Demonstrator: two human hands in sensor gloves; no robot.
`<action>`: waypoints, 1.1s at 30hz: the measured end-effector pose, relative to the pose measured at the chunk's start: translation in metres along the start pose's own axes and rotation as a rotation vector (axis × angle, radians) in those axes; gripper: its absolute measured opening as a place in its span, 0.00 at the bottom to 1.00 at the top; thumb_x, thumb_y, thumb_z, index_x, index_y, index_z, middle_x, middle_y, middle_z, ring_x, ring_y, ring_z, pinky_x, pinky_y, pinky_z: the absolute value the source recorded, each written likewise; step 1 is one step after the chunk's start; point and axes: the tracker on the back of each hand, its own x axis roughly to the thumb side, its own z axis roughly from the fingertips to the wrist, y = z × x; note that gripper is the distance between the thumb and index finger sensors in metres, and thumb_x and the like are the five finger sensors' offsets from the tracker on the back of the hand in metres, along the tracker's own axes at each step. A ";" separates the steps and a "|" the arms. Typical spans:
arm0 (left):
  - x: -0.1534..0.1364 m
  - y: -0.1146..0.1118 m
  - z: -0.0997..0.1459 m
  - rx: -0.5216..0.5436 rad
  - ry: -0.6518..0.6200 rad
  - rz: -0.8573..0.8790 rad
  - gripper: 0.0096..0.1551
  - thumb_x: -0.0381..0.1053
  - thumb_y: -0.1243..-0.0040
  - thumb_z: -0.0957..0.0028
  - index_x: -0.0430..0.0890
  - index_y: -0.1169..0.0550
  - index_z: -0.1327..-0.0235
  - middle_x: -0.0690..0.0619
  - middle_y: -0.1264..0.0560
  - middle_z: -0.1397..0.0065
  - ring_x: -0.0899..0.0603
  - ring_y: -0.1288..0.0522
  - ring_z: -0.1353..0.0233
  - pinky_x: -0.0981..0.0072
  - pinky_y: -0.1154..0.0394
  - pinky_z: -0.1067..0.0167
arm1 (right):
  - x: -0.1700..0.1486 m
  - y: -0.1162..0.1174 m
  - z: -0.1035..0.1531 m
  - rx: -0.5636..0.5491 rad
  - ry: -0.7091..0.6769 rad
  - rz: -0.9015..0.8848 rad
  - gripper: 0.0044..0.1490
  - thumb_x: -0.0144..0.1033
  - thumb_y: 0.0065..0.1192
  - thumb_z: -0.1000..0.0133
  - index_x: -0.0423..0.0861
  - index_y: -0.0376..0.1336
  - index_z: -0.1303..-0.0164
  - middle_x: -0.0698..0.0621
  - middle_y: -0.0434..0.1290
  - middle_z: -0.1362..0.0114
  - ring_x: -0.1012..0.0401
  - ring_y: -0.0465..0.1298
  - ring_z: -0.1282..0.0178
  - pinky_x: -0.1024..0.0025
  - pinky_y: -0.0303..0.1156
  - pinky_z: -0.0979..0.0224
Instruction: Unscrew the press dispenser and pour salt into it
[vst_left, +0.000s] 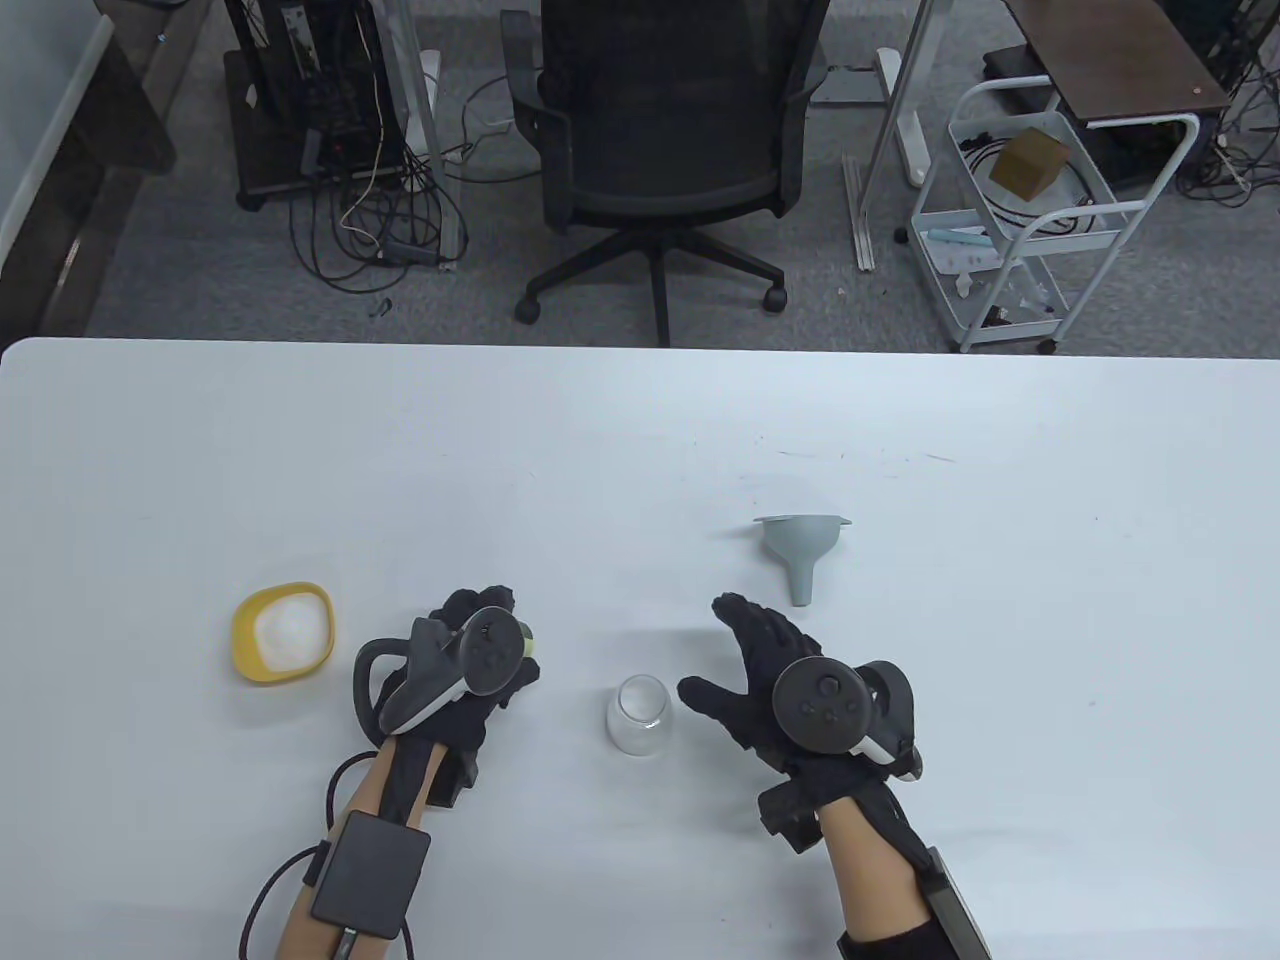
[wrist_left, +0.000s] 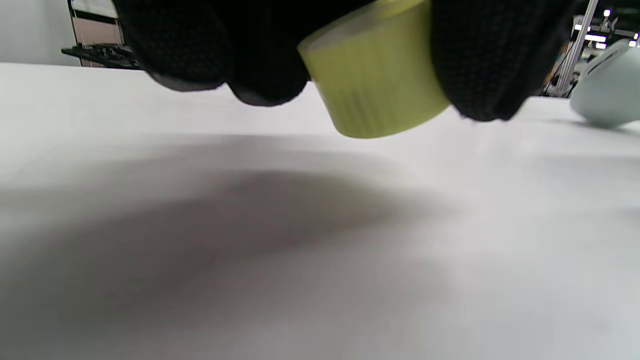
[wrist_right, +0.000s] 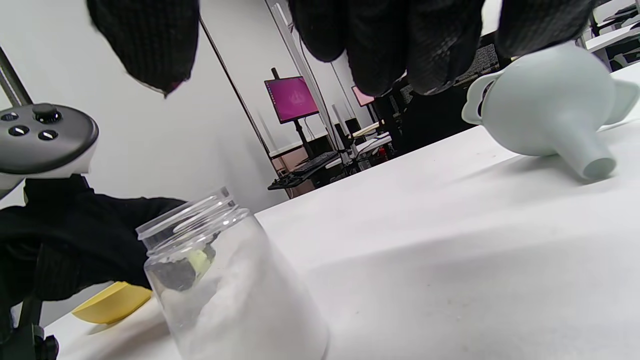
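The clear dispenser jar stands open-topped on the table between my hands, without its cap; it also shows in the right wrist view. My left hand grips the yellow-green press cap just above the table, left of the jar. My right hand is open and empty, fingers spread, just right of the jar. A yellow bowl of white salt sits at the left. A grey funnel lies on its side beyond my right hand, and shows in the right wrist view.
The white table stretches far behind the objects. An office chair and a white cart stand on the floor beyond the table's far edge.
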 end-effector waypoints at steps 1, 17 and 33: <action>0.000 -0.003 -0.001 -0.013 0.011 -0.047 0.52 0.69 0.31 0.53 0.45 0.31 0.18 0.38 0.26 0.25 0.39 0.19 0.35 0.38 0.22 0.35 | 0.000 0.000 0.000 -0.002 0.002 -0.001 0.58 0.58 0.59 0.38 0.28 0.48 0.13 0.25 0.60 0.18 0.28 0.61 0.23 0.23 0.56 0.31; 0.001 -0.017 -0.005 -0.042 0.043 -0.131 0.56 0.71 0.35 0.52 0.42 0.34 0.15 0.39 0.27 0.24 0.39 0.20 0.34 0.36 0.24 0.34 | -0.001 0.001 0.001 0.025 0.022 -0.002 0.57 0.57 0.58 0.37 0.27 0.48 0.13 0.25 0.60 0.18 0.28 0.61 0.24 0.23 0.57 0.31; 0.005 -0.019 -0.005 -0.064 0.049 -0.161 0.56 0.72 0.37 0.52 0.42 0.34 0.16 0.38 0.27 0.24 0.37 0.19 0.33 0.36 0.24 0.34 | -0.001 0.003 0.000 0.037 0.032 0.009 0.57 0.57 0.58 0.37 0.27 0.48 0.13 0.25 0.60 0.18 0.28 0.61 0.24 0.23 0.57 0.31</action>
